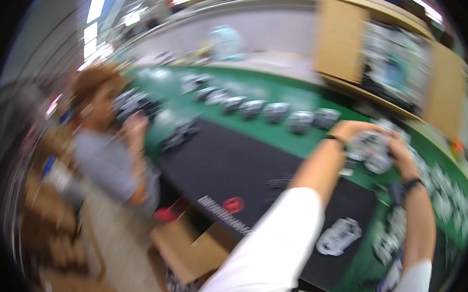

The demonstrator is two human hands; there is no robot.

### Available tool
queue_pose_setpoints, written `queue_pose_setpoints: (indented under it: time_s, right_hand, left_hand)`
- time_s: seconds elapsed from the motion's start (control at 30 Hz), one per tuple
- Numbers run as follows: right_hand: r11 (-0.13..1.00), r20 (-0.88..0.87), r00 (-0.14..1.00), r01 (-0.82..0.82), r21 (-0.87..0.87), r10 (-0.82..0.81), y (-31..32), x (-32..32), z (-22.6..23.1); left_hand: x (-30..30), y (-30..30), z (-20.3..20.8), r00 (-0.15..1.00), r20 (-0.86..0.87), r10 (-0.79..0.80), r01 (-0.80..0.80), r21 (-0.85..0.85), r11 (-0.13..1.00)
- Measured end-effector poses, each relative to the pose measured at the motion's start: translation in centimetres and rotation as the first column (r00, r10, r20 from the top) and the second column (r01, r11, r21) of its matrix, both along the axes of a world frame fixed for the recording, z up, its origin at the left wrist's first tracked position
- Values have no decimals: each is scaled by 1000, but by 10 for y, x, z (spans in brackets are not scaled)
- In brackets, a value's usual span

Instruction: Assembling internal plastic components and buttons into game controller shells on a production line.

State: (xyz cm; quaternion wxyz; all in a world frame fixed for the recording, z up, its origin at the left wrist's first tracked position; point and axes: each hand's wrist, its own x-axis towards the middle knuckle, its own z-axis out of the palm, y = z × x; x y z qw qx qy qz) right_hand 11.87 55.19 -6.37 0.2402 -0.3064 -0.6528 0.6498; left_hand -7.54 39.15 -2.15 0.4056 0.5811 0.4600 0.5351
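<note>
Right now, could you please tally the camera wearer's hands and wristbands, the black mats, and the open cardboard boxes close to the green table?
Left hand and right hand: 2
Dark wristbands: 2
Black mat: 1
Upper-right open box and lower open box: 2
Total: 7, leaving out the blurred boxes at far left.

Blur smears the grey-white piece point(376, 158), and the lower edge cuts the right sleeve point(414, 282).
</note>
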Motion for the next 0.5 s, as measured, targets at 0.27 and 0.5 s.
queue_pose_setpoints:
  time_s: [0.27,0.5]
  right_hand:
    - [989,-131,981,148,26,-143,26,-20,-25]
    - [969,-209,960,146,-200,-188,35,4,-18]
  left_hand:
    - [-5,17,16,829,553,82,276,-532,800]
    - [10,32,18,770,637,33,360,-477,802]
